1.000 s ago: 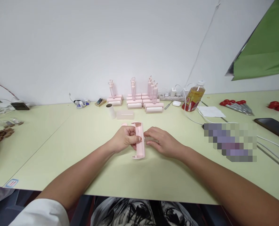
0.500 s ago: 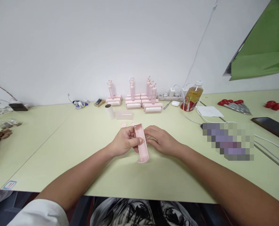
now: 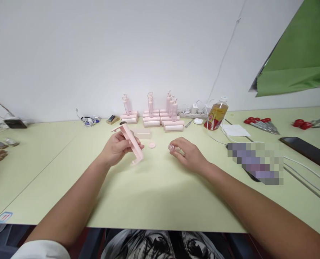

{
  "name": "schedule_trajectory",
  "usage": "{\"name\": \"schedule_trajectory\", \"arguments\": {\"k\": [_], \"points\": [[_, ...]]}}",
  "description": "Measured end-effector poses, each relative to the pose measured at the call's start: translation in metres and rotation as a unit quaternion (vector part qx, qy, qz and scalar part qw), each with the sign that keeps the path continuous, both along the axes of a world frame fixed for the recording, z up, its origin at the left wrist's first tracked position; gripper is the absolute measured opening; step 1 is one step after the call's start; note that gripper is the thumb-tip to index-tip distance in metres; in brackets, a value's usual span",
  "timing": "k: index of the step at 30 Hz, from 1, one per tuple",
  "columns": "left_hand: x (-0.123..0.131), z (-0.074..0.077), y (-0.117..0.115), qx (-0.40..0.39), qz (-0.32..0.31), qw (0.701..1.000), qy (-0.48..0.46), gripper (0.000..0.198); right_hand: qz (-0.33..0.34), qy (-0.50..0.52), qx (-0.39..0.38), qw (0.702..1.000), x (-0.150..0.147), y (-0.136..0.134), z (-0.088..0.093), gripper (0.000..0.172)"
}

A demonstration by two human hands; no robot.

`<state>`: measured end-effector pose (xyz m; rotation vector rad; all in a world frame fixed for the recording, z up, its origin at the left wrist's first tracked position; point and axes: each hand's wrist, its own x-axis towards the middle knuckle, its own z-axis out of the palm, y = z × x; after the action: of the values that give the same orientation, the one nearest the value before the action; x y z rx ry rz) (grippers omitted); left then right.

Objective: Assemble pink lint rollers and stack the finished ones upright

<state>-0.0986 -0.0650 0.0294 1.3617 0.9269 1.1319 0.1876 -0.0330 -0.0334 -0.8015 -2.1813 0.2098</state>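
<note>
A long pink plastic trough-shaped cover (image 3: 133, 145) is up off the pale green tabletop (image 3: 160, 196), a little left of its middle. It is tilted so that its upper end points toward the far wall and its lower end slants down toward the person. The left hand (image 3: 116, 148) holds it at mid-length, its grip closed around the cover with the thumb laid across the open side. The right hand (image 3: 190, 157) rests low over the tabletop, well apart from the cover. Its grip is closed too, thumb and forefinger pinching a small clear round plastic piece (image 3: 171, 147) at the fingertips. Between the two hands a flat pink round cap (image 3: 152, 145) lies on the tabletop. Just behind it lies a pale translucent pink sleeve (image 3: 143, 134). Further back, near the white wall, stands a cluster of pink lint rollers (image 3: 160, 117), some lying in stacks and some with their handles upright. To the right of the cluster are a white power strip with chargers (image 3: 193, 110), a small white case (image 3: 197, 121) and a clear plastic bottle of amber liquid (image 3: 216, 116). Beyond these lie a white sheet of paper (image 3: 234, 130), red-handled tools (image 3: 260, 123) and a black phone (image 3: 307, 148). A green cloth (image 3: 297, 61) hangs at the upper right.
</note>
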Motion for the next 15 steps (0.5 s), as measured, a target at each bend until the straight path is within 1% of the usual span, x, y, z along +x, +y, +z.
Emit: {"name": "schedule_trajectory", "arguments": {"k": [2,3,4,5,6,8,9,10,11,12,13,15], "points": [[-0.01,0.004,0.009,0.004,0.061,0.995,0.078,0.025,0.011,-0.01,-0.023,1.0,0.0,0.0,-0.002,0.016],[-0.012,0.005,0.012,0.014,0.087,0.986,0.144,0.023,0.013,-0.012,-0.031,0.999,0.0,0.0,-0.003,0.018],[-0.013,0.005,0.017,0.028,0.105,0.969,0.224,0.02,0.014,-0.013,-0.038,0.999,0.001,0.001,-0.004,0.019],[-0.012,0.003,0.022,0.049,0.115,0.942,0.313,0.018,0.014,-0.014,-0.041,0.999,0.002,0.002,-0.005,0.02],[-0.009,0.001,0.027,0.081,0.12,0.904,0.402,0.017,0.014,-0.016,-0.044,0.999,0.002,0.002,-0.005,0.02],[-0.002,-0.007,0.042,0.163,0.113,0.809,0.554,0.02,0.015,-0.018,-0.047,0.999,0.003,0.003,-0.005,0.021],[0.002,-0.012,0.05,0.209,0.108,0.756,0.611,0.022,0.016,-0.017,-0.049,0.999,0.003,0.003,-0.005,0.022],[0.005,-0.018,0.058,0.243,0.098,0.71,0.654,0.023,0.016,-0.016,-0.05,0.998,0.003,0.002,-0.005,0.022],[0.008,-0.024,0.066,0.264,0.083,0.672,0.687,0.022,0.016,-0.016,-0.051,0.998,0.003,0.002,-0.005,0.023],[0.011,-0.029,0.073,0.276,0.067,0.646,0.708,0.018,0.015,-0.017,-0.052,0.998,0.002,0.002,-0.005,0.023],[0.013,-0.034,0.079,0.281,0.051,0.631,0.722,0.015,0.013,-0.019,-0.053,0.998,0.002,0.001,-0.005,0.024],[0.015,-0.043,0.087,0.282,0.032,0.62,0.732,0.017,0.008,-0.024,-0.056,0.998,0.002,0.001,-0.005,0.025]]}}
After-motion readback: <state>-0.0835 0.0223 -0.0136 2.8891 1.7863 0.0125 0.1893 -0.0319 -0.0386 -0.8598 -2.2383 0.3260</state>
